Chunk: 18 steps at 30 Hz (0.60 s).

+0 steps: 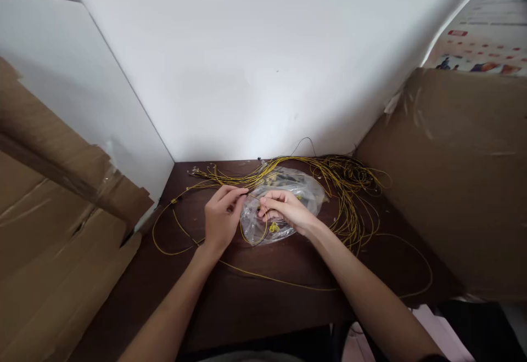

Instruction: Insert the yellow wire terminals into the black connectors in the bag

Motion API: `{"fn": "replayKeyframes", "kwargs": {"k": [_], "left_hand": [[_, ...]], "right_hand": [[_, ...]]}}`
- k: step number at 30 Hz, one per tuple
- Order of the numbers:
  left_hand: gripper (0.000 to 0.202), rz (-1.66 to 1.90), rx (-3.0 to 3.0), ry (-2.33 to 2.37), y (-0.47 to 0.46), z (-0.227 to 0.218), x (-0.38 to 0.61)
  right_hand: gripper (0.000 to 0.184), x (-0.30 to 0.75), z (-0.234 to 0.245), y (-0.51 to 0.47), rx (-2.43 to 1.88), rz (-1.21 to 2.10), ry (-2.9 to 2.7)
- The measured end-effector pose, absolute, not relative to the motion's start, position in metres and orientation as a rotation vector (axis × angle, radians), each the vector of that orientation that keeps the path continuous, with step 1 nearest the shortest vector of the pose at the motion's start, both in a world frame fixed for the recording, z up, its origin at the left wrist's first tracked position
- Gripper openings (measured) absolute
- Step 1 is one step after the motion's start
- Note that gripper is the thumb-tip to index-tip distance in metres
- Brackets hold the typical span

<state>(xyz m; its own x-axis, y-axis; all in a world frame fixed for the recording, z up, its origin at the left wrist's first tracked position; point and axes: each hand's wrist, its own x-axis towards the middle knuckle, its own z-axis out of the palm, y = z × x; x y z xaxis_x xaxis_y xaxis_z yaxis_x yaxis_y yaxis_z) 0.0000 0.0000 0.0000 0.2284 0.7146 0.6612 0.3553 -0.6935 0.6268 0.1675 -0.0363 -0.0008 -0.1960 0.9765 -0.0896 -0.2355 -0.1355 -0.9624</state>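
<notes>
My left hand (221,216) pinches a thin yellow cable (181,249) near its dark end, fingers closed. My right hand (286,211) rests on a clear plastic bag (302,189), fingers curled around the same cable's end between the two hands. The bag holds small yellow parts and lies in the middle of the dark brown table (247,307). A loop of the yellow cable runs round the left of my left hand and across the table towards me.
A tangled pile of yellow cables (349,181) lies at the back right of the table. Cardboard sheets (53,230) stand on the left, and a second cardboard sheet (453,186) on the right. A white wall (255,66) closes the back.
</notes>
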Motion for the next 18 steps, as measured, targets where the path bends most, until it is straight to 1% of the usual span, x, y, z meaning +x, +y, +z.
{"fn": "replayKeyframes", "kwargs": {"k": [10,18], "left_hand": [[0.015,1.435,2.319,1.028,0.0021,-0.0052,-0.0015],[0.013,1.412,2.255,0.948,-0.0013,-0.0009,0.0011]], "right_hand": [[0.026,0.1657,0.0004,-0.0379,-1.081,1.537,-1.080],[0.029,0.1619,0.0009,-0.0383,-1.087,1.498,-0.957]]}}
